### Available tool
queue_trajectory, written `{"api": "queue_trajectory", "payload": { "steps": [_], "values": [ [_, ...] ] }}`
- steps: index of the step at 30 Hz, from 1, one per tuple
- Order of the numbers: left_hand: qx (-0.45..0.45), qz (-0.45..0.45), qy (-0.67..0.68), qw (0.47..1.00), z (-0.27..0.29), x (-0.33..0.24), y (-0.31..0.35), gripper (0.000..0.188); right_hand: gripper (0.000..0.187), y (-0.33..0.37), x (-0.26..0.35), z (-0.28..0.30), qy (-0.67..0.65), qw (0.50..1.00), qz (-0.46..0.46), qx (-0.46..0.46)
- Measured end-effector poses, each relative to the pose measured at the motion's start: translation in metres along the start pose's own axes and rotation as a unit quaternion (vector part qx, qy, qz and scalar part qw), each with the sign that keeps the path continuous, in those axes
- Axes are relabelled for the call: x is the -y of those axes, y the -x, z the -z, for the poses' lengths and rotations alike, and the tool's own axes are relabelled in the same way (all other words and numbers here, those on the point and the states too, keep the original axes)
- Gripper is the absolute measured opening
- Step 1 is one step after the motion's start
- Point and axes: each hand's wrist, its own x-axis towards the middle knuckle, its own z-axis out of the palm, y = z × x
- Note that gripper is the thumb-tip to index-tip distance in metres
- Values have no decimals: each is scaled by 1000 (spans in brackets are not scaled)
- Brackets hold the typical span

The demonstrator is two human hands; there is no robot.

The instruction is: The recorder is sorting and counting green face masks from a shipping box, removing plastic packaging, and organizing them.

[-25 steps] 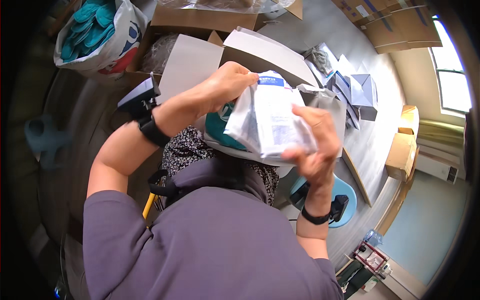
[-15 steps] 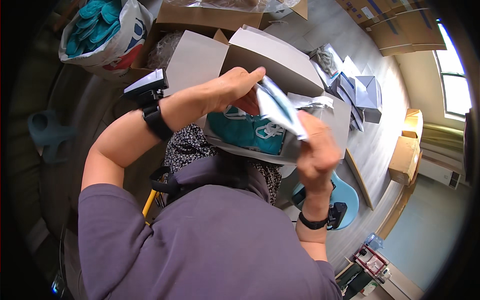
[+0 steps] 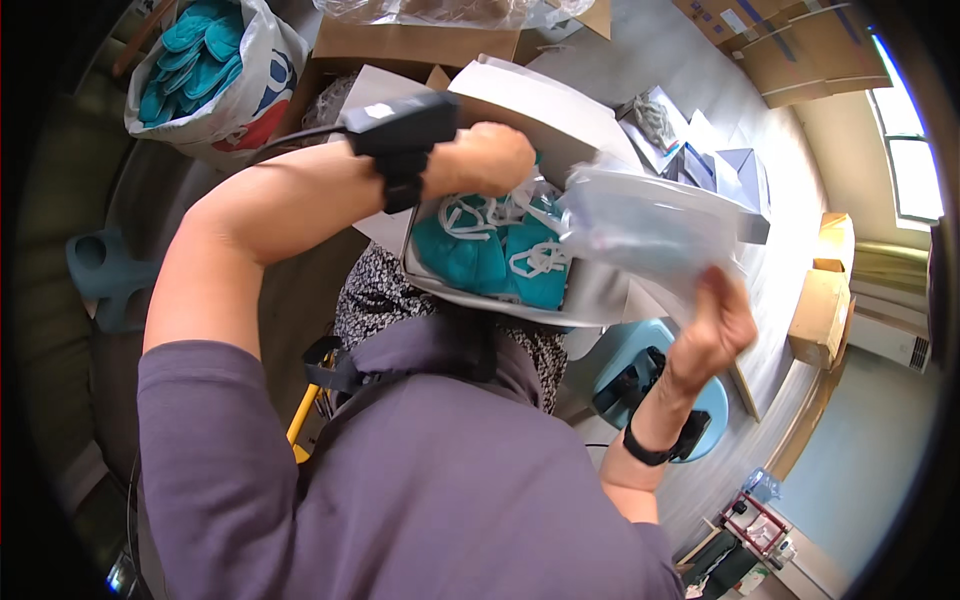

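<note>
A clear plastic bag (image 3: 650, 215), blurred by motion, stretches over the right side of an open white box (image 3: 605, 300). My right hand (image 3: 715, 330) pinches the bag at its lower right corner. Over the far middle of the box, my left hand (image 3: 492, 158) is curled with its back up; what its fingers hold, if anything, is hidden beneath. A bit of teal shows beside its knuckles. Inside the box lie several teal face masks (image 3: 455, 255) with white straps, apparently loose, on the near left side. The bag hides part of the box's right side.
A white bag (image 3: 215, 135) full of teal pads stands at the far left. Behind the box is a brown carton (image 3: 410, 40) with clear wrap. A light blue stool (image 3: 705, 410) sits near my right forearm. Papers and grey boxes (image 3: 745, 185) lie on the right floor.
My hands have drawn apart: the right moved right and nearer, spreading the clear bag out flat. The left moved slightly right and its fingers curled down over the box.
</note>
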Motion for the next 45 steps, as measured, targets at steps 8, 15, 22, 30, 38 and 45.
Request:
{"api": "queue_trajectory", "payload": {
  "steps": [8, 15, 22, 30, 38, 45],
  "values": [
    [-39, -96, -79, 991, -84, 25, -31, 15, 25, 8, -5, 12, -20, 999, -21, -35],
    [-31, -80, 26, 996, -57, -10, -10, 24, 24, 6, -11, 10, -82, 994, -42, -64],
    [-95, -185, -276, 938, -59, 0, -21, 28, 24, 7, -16, 19, -90, 991, -57, -85],
    [-87, 93, 146, 981, -73, 1, -57, 24, 29, 4, -29, 26, -183, 970, -77, -143],
    [-51, 290, 477, 828, -85, -17, -60, 51, 30, 6, -31, 23, -194, 968, -107, -117],
    [-15, 373, 703, 606, -86, -20, -63, 42, 30, 9, -36, 29, -189, 969, -108, -120]
  ]
}}
